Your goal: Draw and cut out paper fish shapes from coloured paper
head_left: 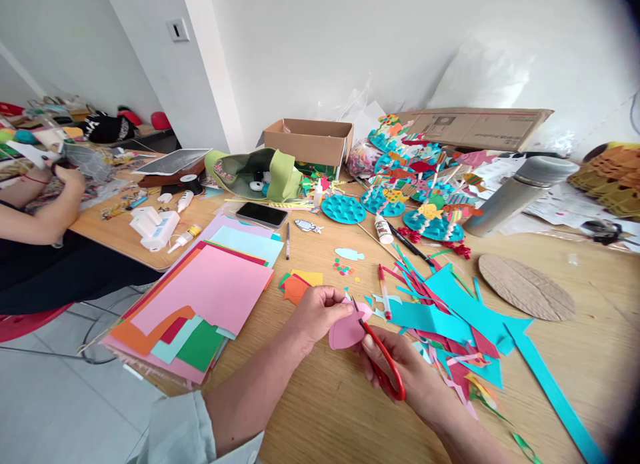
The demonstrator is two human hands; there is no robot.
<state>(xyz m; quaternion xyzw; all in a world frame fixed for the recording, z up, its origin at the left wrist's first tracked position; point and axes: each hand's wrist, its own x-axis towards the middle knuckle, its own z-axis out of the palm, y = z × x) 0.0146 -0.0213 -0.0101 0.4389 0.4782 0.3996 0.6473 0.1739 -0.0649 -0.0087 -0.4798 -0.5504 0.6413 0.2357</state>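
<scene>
Left hand: our left hand (320, 315) is clamped on a rounded piece of pink paper (344, 334), thumb pressed against the fingers at its upper left edge.
Right hand: our right hand (393, 357) is closed around the handles of a pair of red-handled scissors (384, 352).
Pink piece: we have it between our two hands, above the pale wooden tabletop (300, 417).
Blades: they point away from us and meet the paper at its right side; we cannot tell how far apart they stand.
Beyond the hands: we see a red-and-clear pen (383, 291), a pale blue fish-shaped paper cutout (349, 254) and small round coloured paper dots (343, 268) near it.
Left of us: a stack of coloured paper sheets (225, 271) lies with a big pink sheet on top.
Right of us: loose turquoise paper scraps (450, 297) are heaped with crimson strips, near a brown oval of corrugated cardboard (526, 287).
Far left: a co-worker's hand (70, 177) is raised near the picture's edge.
</scene>
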